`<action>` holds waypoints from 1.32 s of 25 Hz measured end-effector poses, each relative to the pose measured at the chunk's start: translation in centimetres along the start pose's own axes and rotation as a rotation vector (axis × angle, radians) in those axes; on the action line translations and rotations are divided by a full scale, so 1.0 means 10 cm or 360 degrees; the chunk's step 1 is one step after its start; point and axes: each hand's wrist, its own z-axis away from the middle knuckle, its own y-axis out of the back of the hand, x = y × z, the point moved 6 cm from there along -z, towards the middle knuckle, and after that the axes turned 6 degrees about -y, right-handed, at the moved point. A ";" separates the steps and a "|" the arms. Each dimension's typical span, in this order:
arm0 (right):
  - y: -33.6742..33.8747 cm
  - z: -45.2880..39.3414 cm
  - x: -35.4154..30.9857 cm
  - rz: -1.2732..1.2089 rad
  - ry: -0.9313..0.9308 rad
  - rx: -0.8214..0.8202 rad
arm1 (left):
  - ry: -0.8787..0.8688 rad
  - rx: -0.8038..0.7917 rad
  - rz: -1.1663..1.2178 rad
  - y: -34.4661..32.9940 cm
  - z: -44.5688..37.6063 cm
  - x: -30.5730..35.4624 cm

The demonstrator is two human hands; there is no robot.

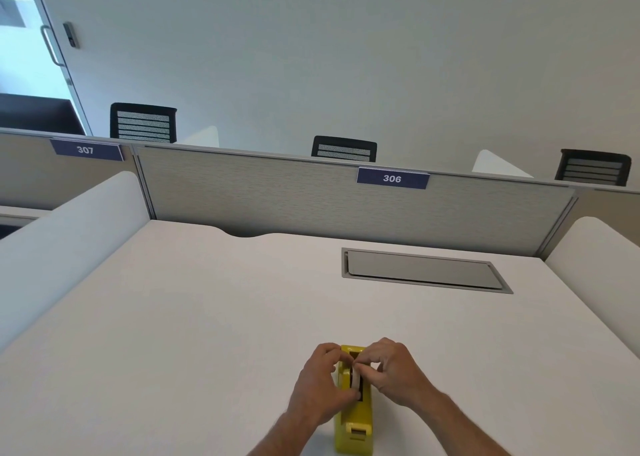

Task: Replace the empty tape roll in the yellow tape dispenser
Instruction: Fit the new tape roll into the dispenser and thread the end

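Observation:
The yellow tape dispenser stands on the white desk near its front edge, with its cutter end toward me. A pale tape roll sits in the dispenser's slot, mostly covered by fingers. My left hand wraps the dispenser's left side, thumb and fingers on the roll. My right hand comes in from the right and pinches the top of the roll. Whether this roll is the empty one or a full one cannot be told.
A grey cable hatch is set flush in the desk at the back right. A fabric partition with a "306" label closes the back. White side dividers flank the desk. Black chairs show beyond the partition.

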 end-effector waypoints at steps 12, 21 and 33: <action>0.00 -0.01 0.03 -0.0040 -0.0067 -0.0038 | -0.0001 -0.0019 0.0012 0.01 0.01 -0.01; 0.01 0.01 -0.03 0.0041 0.0068 -0.0001 | 0.0012 -0.0003 -0.0017 0.00 0.01 0.00; 0.00 -0.03 0.03 -0.0030 -0.0003 0.0001 | 0.0028 -0.0018 -0.0028 -0.01 0.00 -0.02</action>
